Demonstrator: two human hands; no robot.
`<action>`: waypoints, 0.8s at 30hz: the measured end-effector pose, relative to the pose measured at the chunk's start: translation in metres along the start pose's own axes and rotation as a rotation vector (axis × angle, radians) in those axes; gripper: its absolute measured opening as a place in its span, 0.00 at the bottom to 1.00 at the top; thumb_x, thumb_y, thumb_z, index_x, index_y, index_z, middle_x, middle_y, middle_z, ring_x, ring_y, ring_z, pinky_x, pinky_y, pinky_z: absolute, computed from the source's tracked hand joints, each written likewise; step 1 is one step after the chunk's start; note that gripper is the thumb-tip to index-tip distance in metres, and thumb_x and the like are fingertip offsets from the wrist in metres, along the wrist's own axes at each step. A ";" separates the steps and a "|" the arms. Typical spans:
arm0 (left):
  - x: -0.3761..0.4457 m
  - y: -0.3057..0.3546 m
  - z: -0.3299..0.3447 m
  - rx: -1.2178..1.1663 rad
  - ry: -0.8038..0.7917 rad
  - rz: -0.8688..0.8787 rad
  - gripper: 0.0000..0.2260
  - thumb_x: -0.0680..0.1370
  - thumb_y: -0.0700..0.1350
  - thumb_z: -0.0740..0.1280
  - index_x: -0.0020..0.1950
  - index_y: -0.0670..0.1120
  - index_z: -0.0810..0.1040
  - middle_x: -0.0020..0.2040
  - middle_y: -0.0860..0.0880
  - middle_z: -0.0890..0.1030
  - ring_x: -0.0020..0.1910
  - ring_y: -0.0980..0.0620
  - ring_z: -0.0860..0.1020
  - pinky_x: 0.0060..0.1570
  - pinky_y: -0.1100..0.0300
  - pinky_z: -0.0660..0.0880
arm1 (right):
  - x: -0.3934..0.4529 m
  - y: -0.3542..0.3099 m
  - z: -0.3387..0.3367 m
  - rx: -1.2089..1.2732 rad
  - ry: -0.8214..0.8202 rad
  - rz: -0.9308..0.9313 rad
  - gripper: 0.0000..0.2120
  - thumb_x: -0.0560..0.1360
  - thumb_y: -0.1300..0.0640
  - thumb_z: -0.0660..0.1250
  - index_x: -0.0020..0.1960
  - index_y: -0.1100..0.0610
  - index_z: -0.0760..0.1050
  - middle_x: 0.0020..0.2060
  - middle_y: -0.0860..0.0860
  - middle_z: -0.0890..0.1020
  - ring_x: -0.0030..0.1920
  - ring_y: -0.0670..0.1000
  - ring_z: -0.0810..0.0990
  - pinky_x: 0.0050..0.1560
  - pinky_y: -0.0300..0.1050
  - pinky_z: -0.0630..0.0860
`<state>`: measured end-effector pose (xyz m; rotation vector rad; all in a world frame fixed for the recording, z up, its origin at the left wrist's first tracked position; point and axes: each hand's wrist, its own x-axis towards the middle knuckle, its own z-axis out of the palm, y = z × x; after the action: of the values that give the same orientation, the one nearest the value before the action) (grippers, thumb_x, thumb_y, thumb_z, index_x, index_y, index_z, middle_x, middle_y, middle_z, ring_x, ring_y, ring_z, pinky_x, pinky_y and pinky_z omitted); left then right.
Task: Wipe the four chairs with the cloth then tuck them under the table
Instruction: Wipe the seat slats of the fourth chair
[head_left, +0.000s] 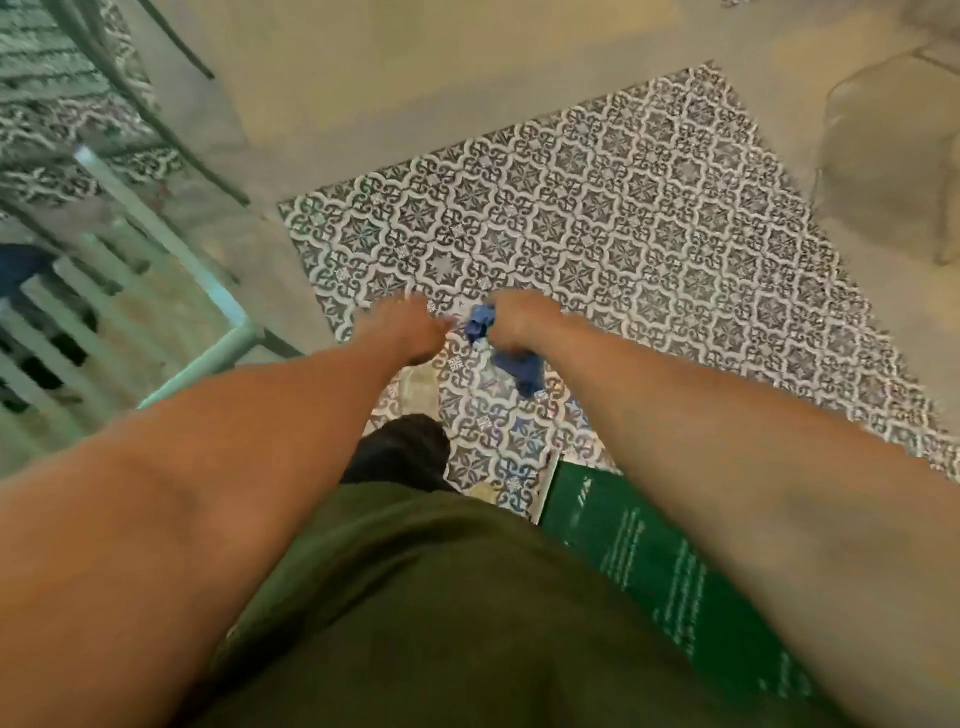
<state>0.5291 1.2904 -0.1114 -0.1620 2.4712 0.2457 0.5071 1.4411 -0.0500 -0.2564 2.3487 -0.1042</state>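
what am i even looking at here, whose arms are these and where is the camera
This is a single picture from a wide-angle camera worn on a person's head, looking forward and down, so the two bare arms reaching out are that person's own. There is no robot. The right hand grips a crumpled blue cloth, part of which hangs below the fist. The left hand is beside it and holds nothing that I can make out; the picture is blurred from movement, so I cannot tell how its fingers lie. Below the hands is a patterned tiled floor. At the left edge is a pale slatted chair, seen from above. The dark green at the bottom is the person's clothing.
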 end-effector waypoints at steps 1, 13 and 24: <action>0.013 -0.002 -0.008 -0.019 0.015 -0.018 0.30 0.79 0.64 0.54 0.72 0.44 0.67 0.71 0.39 0.70 0.70 0.36 0.66 0.67 0.39 0.66 | 0.017 -0.004 -0.011 -0.025 0.012 -0.004 0.16 0.77 0.60 0.64 0.64 0.58 0.73 0.60 0.56 0.77 0.57 0.57 0.77 0.49 0.45 0.72; 0.137 -0.144 -0.115 -0.574 0.227 -0.501 0.26 0.81 0.57 0.55 0.75 0.45 0.62 0.75 0.41 0.62 0.74 0.40 0.59 0.71 0.42 0.59 | 0.218 -0.180 -0.144 -0.511 -0.143 -0.349 0.19 0.73 0.61 0.67 0.64 0.58 0.73 0.59 0.55 0.77 0.57 0.58 0.77 0.53 0.48 0.77; 0.072 -0.290 -0.075 -1.023 0.426 -1.328 0.25 0.82 0.56 0.55 0.75 0.44 0.63 0.74 0.42 0.66 0.72 0.41 0.64 0.68 0.45 0.63 | 0.231 -0.479 -0.098 -1.118 -0.240 -1.145 0.19 0.70 0.64 0.68 0.60 0.60 0.70 0.47 0.58 0.77 0.49 0.59 0.79 0.48 0.48 0.78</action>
<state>0.4793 0.9876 -0.1369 -2.2765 1.7938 0.8637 0.3521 0.9239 -0.0670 -1.9583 1.5020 0.6633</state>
